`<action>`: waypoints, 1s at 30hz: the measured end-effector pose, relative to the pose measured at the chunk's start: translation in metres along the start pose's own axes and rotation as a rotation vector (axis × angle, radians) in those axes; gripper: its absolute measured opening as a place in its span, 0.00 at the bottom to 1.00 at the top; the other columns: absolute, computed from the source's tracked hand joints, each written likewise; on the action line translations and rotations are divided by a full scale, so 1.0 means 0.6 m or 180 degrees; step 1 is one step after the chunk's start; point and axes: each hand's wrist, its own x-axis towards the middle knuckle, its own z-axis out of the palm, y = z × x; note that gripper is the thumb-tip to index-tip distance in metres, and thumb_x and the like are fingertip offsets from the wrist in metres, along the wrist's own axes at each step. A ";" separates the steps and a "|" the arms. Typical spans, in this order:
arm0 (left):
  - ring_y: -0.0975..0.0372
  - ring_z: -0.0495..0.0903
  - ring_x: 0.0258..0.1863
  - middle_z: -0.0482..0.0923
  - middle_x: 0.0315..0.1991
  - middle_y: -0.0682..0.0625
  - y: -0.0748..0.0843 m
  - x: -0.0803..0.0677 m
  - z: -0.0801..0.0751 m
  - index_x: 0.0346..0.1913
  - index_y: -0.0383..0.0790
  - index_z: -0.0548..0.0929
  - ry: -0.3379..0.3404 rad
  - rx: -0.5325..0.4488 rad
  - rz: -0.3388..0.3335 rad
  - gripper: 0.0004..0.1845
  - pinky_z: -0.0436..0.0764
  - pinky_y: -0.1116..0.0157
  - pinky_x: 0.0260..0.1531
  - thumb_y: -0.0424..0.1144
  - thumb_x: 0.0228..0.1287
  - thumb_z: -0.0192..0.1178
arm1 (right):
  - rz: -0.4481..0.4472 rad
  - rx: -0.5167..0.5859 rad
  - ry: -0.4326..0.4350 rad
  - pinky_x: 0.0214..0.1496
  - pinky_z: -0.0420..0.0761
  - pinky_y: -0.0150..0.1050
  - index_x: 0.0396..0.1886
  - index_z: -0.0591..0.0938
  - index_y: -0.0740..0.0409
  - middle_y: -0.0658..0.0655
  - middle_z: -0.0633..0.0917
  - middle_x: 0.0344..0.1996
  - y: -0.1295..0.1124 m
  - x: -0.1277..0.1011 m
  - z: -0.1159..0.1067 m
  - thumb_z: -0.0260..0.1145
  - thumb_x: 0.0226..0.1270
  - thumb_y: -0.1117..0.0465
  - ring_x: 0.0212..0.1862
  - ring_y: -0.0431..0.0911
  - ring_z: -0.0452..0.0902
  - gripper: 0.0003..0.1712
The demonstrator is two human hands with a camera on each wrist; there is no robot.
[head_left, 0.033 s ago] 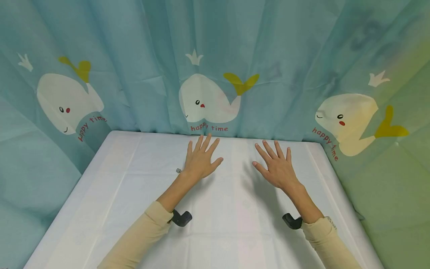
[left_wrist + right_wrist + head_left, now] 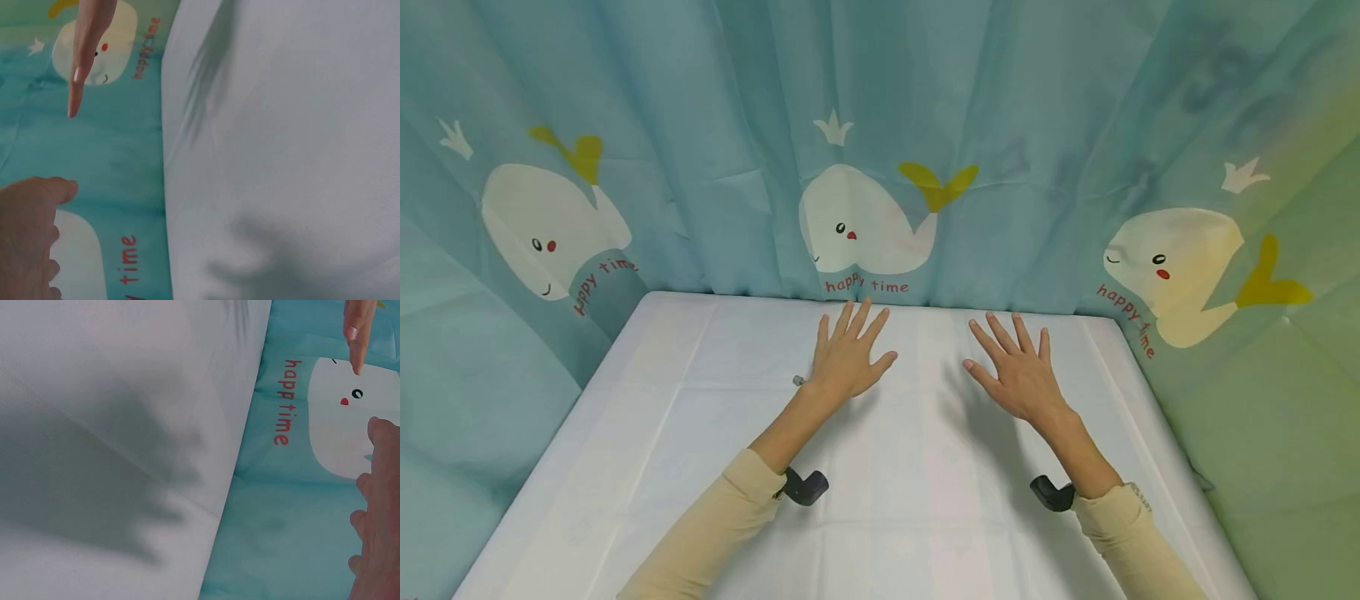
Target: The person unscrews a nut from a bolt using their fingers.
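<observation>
A: Where are the person's hands relative to the table (image 2: 647, 433)?

B: Both are stretched out over its far half, near the whale curtain (image 2: 880, 150) that hangs behind it. The left hand (image 2: 846, 358) has its fingers straight and spread wide, holding nothing. The right hand (image 2: 1017, 372) is well apart from it, also flat and splayed, with nothing in it.

A: Do they touch the white cloth?

B: The wrist views show shadows cast on the cloth under each hand, so they seem to hover just above it; contact cannot be told for sure.

A: Anything near them?

B: A small grey thing (image 2: 798, 381) lies on the table just beside the left wrist; it is too small to identify. A dark wrist camera (image 2: 806, 487) sits at each cream sleeve (image 2: 715, 525).
</observation>
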 end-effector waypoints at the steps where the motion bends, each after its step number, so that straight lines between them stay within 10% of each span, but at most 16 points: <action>1: 0.52 0.35 0.79 0.38 0.81 0.48 -0.001 -0.001 -0.001 0.81 0.56 0.49 -0.0001 0.0005 -0.0003 0.38 0.41 0.41 0.72 0.64 0.75 0.43 | 0.0004 0.0002 0.0004 0.69 0.32 0.73 0.80 0.58 0.45 0.57 0.54 0.78 -0.001 0.000 -0.001 0.51 0.75 0.35 0.78 0.61 0.35 0.40; 13: 0.45 0.63 0.71 0.66 0.71 0.39 -0.054 -0.033 -0.007 0.73 0.40 0.69 0.0789 -0.0868 0.0379 0.31 0.64 0.44 0.67 0.46 0.71 0.61 | -0.0102 0.0499 0.0283 0.71 0.49 0.68 0.72 0.70 0.56 0.61 0.65 0.74 -0.020 -0.007 0.005 0.62 0.72 0.43 0.75 0.64 0.53 0.36; 30: 0.45 0.75 0.60 0.77 0.61 0.38 -0.188 -0.077 0.003 0.64 0.30 0.76 0.0220 -0.1720 0.0291 0.22 0.74 0.47 0.60 0.31 0.69 0.63 | -0.0053 0.1393 0.0362 0.63 0.74 0.53 0.60 0.81 0.61 0.60 0.82 0.57 -0.087 -0.003 0.040 0.73 0.64 0.56 0.62 0.56 0.75 0.26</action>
